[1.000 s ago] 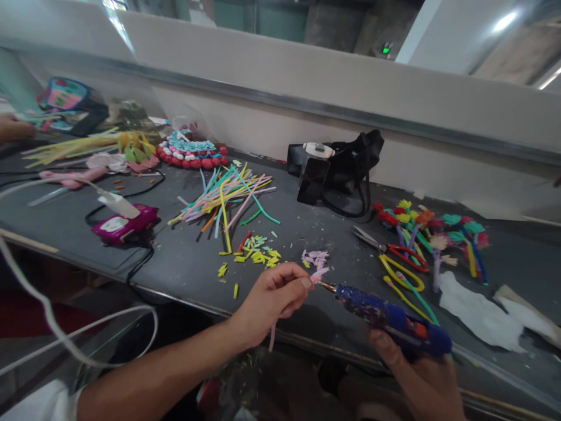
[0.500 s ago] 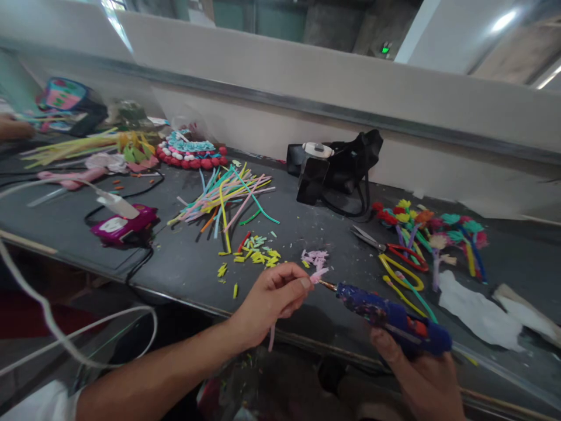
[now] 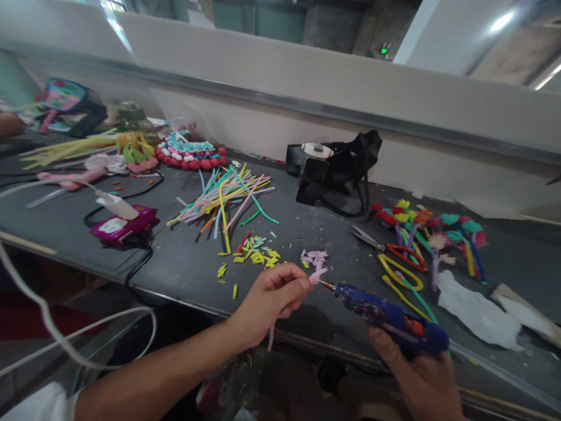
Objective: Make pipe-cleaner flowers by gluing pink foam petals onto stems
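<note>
My left hand [image 3: 276,295] pinches a pink pipe cleaner [image 3: 272,334], whose tail hangs below the palm; pale pink bits [image 3: 317,275] stick out past the fingertips. In my right hand [image 3: 416,374] is a blue glue gun [image 3: 390,318] with an orange-red patch on its side. Its metal nozzle touches, or nearly touches, the pink piece at my left fingertips. Just beyond lie a small heap of cut lilac pieces [image 3: 314,258] and scattered yellow pieces [image 3: 263,257].
Scissors [image 3: 403,257] with red and yellow handles lie right of centre, beside colourful pipe-cleaner flowers [image 3: 438,228]. Farther back are a bundle of pipe cleaners [image 3: 232,196] and a black bag [image 3: 350,161]. A purple power strip [image 3: 125,225] trails cables at left. Another person's hand [image 3: 11,124] shows far left.
Both hands and the glue gun keep nearly the same pose, with only a slight shift. At far left, the other person's hand and the items beside it have moved a little.
</note>
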